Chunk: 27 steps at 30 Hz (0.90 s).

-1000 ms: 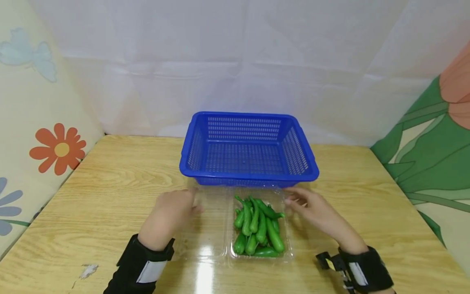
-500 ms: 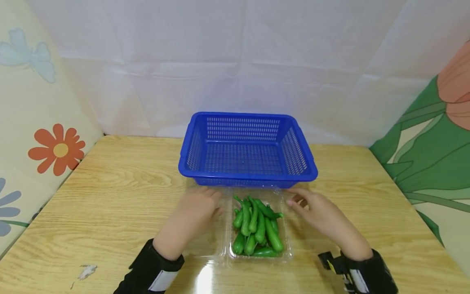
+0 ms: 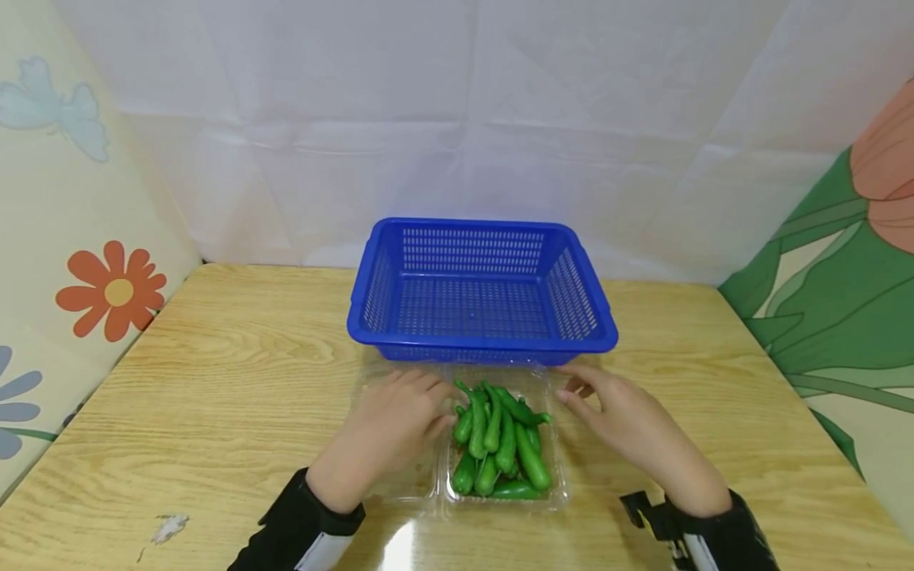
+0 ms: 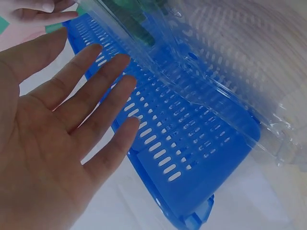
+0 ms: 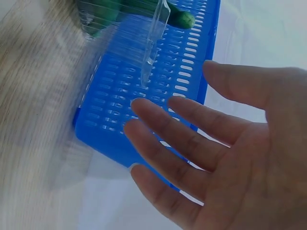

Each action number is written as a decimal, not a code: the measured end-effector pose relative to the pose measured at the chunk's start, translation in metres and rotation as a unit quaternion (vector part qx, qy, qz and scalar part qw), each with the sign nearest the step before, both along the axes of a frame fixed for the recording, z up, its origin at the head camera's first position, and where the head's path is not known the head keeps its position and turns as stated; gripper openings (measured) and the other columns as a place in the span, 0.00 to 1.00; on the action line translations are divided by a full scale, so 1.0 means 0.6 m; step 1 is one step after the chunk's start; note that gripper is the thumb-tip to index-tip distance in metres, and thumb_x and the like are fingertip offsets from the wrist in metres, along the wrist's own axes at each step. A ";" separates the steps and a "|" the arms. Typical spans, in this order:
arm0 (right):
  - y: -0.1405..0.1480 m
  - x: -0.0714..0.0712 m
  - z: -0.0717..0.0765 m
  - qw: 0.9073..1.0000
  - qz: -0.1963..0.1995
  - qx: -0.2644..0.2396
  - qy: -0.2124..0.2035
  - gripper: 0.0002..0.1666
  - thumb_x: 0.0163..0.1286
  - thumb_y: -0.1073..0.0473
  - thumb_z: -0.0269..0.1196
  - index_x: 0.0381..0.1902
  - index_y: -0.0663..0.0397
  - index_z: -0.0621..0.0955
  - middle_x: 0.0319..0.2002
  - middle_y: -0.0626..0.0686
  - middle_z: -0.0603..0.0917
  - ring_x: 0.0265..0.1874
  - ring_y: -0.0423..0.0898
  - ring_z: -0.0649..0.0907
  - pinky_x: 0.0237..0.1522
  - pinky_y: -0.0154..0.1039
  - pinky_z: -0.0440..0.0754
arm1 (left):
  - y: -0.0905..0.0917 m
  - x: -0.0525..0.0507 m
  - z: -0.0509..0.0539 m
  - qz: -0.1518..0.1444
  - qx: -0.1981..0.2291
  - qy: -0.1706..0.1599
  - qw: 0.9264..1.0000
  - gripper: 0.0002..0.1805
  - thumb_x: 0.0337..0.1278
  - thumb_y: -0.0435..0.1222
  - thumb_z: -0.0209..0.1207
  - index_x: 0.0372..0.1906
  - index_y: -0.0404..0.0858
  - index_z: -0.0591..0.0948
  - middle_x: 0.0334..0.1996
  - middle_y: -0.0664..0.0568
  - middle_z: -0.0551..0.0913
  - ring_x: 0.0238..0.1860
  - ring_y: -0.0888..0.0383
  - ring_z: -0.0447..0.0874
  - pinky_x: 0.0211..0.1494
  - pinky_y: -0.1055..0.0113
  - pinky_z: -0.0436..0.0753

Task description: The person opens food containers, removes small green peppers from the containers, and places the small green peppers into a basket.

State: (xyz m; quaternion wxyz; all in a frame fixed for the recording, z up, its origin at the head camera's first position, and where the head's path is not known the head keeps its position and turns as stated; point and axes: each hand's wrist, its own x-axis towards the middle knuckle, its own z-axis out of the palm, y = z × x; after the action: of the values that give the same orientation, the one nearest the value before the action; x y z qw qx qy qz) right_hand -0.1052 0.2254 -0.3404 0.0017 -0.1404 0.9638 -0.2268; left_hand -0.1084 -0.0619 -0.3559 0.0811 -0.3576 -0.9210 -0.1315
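A clear plastic clamshell box (image 3: 561, 484) lies unfolded on the table, its lid to the left. Several green chili peppers (image 3: 505, 444) are heaped in its right half. My left hand (image 3: 400, 416) hovers over the lid, fingertips near the left edge of the peppers. In the left wrist view that hand (image 4: 62, 129) has its fingers spread and holds nothing. By the box's upper right corner is my right hand (image 3: 617, 408). Its fingers are loosely bent with nothing between them in the right wrist view, beside the clear rim (image 5: 149, 52); whether they touch it is unclear.
Directly behind the box stands a blue perforated plastic basket (image 3: 482, 343) with nothing inside. A white cloth (image 3: 457, 119) hangs behind the wooden table (image 3: 236, 381). Flower-patterned panels (image 3: 117, 293) flank both sides.
My left hand has moved right, from the lid's left edge to over the lid beside the peppers. My right hand has stayed nearly still. Box, peppers and basket keep their places.
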 end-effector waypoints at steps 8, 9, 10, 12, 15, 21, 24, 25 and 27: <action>-0.009 0.004 0.006 1.000 0.003 0.007 0.007 0.24 0.72 0.53 0.61 0.62 0.57 0.78 0.46 0.54 0.85 0.48 0.58 0.82 0.41 0.57 0.83 | -0.004 0.005 0.006 0.011 0.003 -0.036 0.999 0.18 0.62 0.50 0.63 0.54 0.47 0.84 0.52 0.55 0.83 0.57 0.53 0.79 0.62 0.56 0.74; -0.010 0.004 0.007 1.000 0.004 0.007 0.008 0.24 0.72 0.53 0.61 0.62 0.57 0.78 0.46 0.53 0.85 0.48 0.57 0.82 0.41 0.56 0.83 | -0.004 0.006 0.007 0.012 0.001 -0.039 0.999 0.20 0.62 0.51 0.62 0.54 0.48 0.83 0.53 0.56 0.83 0.57 0.54 0.79 0.62 0.56 0.75; -0.011 0.005 0.007 1.000 0.006 0.007 0.010 0.24 0.72 0.53 0.61 0.62 0.57 0.78 0.46 0.53 0.85 0.47 0.57 0.83 0.41 0.56 0.83 | -0.005 0.007 0.007 0.013 0.000 -0.042 0.999 0.21 0.61 0.53 0.62 0.54 0.48 0.83 0.53 0.56 0.83 0.57 0.54 0.79 0.62 0.56 0.75; -0.014 0.005 0.007 1.000 0.012 0.003 0.013 0.24 0.72 0.53 0.61 0.62 0.58 0.78 0.46 0.53 0.85 0.47 0.57 0.83 0.41 0.56 0.83 | -0.006 0.009 0.006 0.012 -0.002 -0.045 0.999 0.24 0.60 0.55 0.62 0.55 0.47 0.83 0.54 0.55 0.83 0.57 0.53 0.79 0.62 0.55 0.75; -0.017 0.009 0.009 1.000 0.020 -0.003 0.018 0.24 0.72 0.53 0.61 0.62 0.58 0.78 0.47 0.54 0.85 0.47 0.56 0.83 0.43 0.56 0.83 | -0.012 0.014 0.002 0.004 -0.002 -0.043 0.999 0.27 0.59 0.55 0.62 0.58 0.43 0.81 0.56 0.52 0.82 0.59 0.50 0.78 0.64 0.53 0.73; -0.032 0.004 0.014 0.998 0.054 0.004 0.035 0.25 0.73 0.52 0.60 0.62 0.57 0.78 0.55 0.57 0.83 0.54 0.57 0.81 0.52 0.58 0.79 | -0.040 0.035 -0.011 -0.015 0.001 -0.010 1.000 0.33 0.58 0.56 0.63 0.62 0.40 0.78 0.61 0.51 0.79 0.61 0.50 0.76 0.66 0.50 0.70; -0.039 -0.003 0.013 0.995 0.087 0.007 0.046 0.24 0.72 0.54 0.61 0.62 0.57 0.78 0.57 0.57 0.81 0.57 0.58 0.79 0.57 0.58 0.76 | -0.049 0.047 -0.020 -0.031 -0.019 0.017 0.999 0.35 0.57 0.59 0.62 0.64 0.42 0.77 0.61 0.54 0.78 0.61 0.54 0.75 0.66 0.53 0.70; -0.041 -0.005 0.012 0.994 0.098 0.008 0.050 0.24 0.71 0.55 0.62 0.62 0.57 0.78 0.57 0.57 0.81 0.57 0.57 0.79 0.58 0.57 0.76 | -0.051 0.051 -0.023 -0.037 -0.025 0.027 0.999 0.36 0.57 0.60 0.61 0.64 0.42 0.77 0.61 0.55 0.78 0.62 0.55 0.74 0.65 0.54 0.70; -0.043 -0.008 0.010 0.992 0.112 0.008 0.055 0.23 0.71 0.56 0.62 0.62 0.57 0.79 0.57 0.56 0.82 0.57 0.56 0.79 0.57 0.56 0.76 | -0.054 0.058 -0.028 -0.049 -0.032 0.042 0.997 0.37 0.56 0.61 0.61 0.64 0.42 0.77 0.60 0.56 0.79 0.62 0.57 0.74 0.65 0.56 0.71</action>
State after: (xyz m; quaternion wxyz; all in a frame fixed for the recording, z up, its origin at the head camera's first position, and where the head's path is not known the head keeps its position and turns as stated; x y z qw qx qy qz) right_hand -0.1101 0.1995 -0.3342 -0.0250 -0.2600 0.9422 -0.2098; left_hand -0.0738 -0.0944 -0.3725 0.1014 -0.4098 -0.9020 -0.0909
